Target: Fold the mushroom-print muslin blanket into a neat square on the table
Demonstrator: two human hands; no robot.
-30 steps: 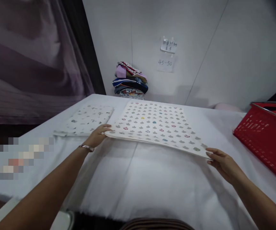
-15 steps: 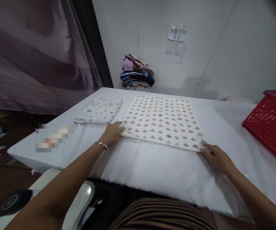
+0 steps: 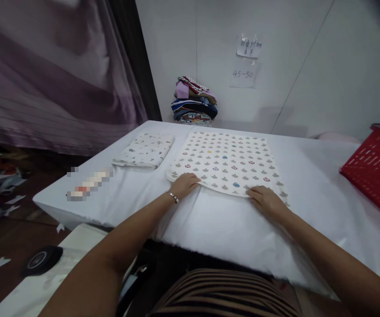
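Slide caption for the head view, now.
Left hand and right hand touch the near edge of a grey-patterned cloth; a folded cloth lies to its left.

The right hand (image 3: 269, 203) partly covers the larger cloth (image 3: 224, 164); the basket (image 3: 373, 174) is cropped.

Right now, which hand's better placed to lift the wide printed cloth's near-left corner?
Left hand, likely: it touches the wide printed cloth close to that corner; the right hand touches the near edge farther along.
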